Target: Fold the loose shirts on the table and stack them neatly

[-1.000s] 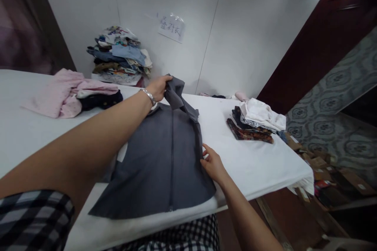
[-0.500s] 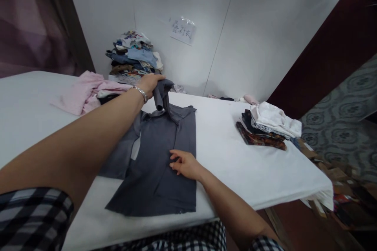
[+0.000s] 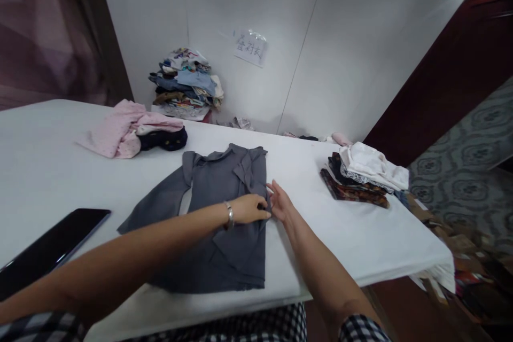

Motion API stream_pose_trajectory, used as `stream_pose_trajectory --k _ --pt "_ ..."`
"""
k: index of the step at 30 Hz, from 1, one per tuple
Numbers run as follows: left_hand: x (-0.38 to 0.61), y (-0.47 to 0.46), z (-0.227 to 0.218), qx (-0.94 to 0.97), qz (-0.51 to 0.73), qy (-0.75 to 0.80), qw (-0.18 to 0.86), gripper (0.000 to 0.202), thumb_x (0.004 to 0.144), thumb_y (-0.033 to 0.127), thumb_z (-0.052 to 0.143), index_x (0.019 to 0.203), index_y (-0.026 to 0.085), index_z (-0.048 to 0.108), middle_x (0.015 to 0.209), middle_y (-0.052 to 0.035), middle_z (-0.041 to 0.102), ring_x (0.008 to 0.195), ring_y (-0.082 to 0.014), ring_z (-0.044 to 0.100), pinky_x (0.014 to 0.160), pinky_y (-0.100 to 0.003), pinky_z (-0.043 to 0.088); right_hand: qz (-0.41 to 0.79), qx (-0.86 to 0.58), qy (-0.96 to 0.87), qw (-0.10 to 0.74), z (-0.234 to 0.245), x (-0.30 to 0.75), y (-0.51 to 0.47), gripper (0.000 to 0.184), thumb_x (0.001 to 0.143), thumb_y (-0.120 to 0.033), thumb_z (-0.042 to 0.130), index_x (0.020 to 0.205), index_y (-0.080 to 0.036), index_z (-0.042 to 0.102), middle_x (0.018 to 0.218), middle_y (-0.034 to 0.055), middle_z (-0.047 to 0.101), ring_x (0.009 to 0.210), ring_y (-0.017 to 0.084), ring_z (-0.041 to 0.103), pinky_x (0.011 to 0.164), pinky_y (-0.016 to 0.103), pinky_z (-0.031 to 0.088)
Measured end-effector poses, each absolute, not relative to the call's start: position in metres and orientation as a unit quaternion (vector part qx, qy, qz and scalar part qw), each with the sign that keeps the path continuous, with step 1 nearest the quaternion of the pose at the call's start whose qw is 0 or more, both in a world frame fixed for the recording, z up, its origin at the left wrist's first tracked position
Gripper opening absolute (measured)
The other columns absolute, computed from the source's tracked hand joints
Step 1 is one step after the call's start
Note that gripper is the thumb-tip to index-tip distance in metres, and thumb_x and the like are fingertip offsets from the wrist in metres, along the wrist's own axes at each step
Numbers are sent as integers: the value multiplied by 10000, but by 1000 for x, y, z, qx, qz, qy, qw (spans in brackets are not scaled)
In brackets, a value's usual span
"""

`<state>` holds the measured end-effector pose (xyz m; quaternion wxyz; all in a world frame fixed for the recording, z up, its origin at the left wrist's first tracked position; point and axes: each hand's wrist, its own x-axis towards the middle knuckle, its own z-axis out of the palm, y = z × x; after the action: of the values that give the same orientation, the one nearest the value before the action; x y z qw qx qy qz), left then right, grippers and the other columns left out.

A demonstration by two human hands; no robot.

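A grey shirt (image 3: 212, 208) lies flat on the white table (image 3: 328, 230), its right side folded in and one sleeve lying along that fold. My left hand (image 3: 250, 209), with a silver bracelet at the wrist, rests on the shirt's right edge, fingers closed and pinching the cloth. My right hand (image 3: 280, 203) is just beside it at the same edge, fingers stretched out and touching the fabric. The two hands almost meet.
A dark phone or tablet (image 3: 44, 251) lies at the near left. A pink garment heap (image 3: 128, 131) and a tall stack of clothes (image 3: 186, 83) sit at the back. A folded pile (image 3: 364, 173) lies at the right. A paper note (image 3: 250, 48) hangs on the wall.
My left hand has let the sleeve down from the collar end and come back to the shirt's right edge. My right hand shifted from the shirt's middle to that edge.
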<state>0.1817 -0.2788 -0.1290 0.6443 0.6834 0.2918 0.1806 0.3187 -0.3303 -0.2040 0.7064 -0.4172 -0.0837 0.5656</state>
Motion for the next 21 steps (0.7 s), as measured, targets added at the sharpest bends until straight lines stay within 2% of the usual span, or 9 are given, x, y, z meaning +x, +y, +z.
stream_pose_trajectory --k 1,3,6,9,12,14,16,18,21 --pt "172 -285 -134 706 166 303 618 172 529 273 775 659 224 672 673 -19 646 695 -215 605 672 -277 449 562 -427 -74 705 -208 315 -331 220 846 -269 571 1044 -172 556 753 27 683 650 154 659 615 253 554" --pt "155 -291 -141 750 158 334 548 228 548 297 756 751 220 688 843 -49 686 736 -228 617 735 -302 452 558 -442 -63 700 -212 311 -330 375 763 -112 592 1126 -176 523 779 21 697 634 149 657 620 256 556" --pt "132 -295 -150 793 161 367 459 424 625 381 712 1013 220 658 1081 -97 672 905 -270 633 842 -335 441 547 -426 -77 716 -210 310 -328 591 695 -45 564 1253 -195 439 773 18 705 588 151 654 597 270 553" --pt "117 -300 -160 818 126 373 419 512 621 424 720 1074 203 631 971 -115 695 953 -319 628 853 -369 433 523 -376 -115 756 -203 309 -327 636 694 -90 566 1297 -217 405 808 30 710 662 165 678 648 294 561" --pt "108 -305 -162 810 102 364 449 357 661 416 675 936 191 652 818 -84 698 872 -305 641 814 -363 446 535 -382 -159 736 -205 306 -326 622 697 -164 579 1297 -223 425 829 32 700 718 189 685 679 344 566" --pt "105 -307 -159 774 113 337 524 273 694 391 636 882 193 645 865 -70 707 886 -278 641 809 -336 462 530 -460 -203 683 -211 307 -324 592 703 -221 595 1280 -215 462 833 33 688 711 193 678 651 353 559" --pt "101 -309 -156 734 131 325 581 269 698 362 630 908 194 635 962 -66 710 937 -266 637 824 -323 473 471 -583 -260 609 -216 313 -318 531 715 -291 626 1228 -204 526 831 38 678 695 186 659 614 336 544" --pt "98 -311 -156 709 135 336 605 335 688 343 647 984 191 620 1059 -78 698 1019 -271 622 879 -334 466 391 -675 -299 550 -217 323 -307 450 709 -355 667 1127 -201 601 820 41 669 714 181 637 610 311 524" --pt "94 -317 -162 693 117 347 621 480 677 349 669 1112 165 581 1213 -130 637 1195 -293 540 997 -372 410 327 -724 -316 518 -210 339 -280 304 684 -409 707 903 -201 670 765 44 652 775 194 611 645 291 491"
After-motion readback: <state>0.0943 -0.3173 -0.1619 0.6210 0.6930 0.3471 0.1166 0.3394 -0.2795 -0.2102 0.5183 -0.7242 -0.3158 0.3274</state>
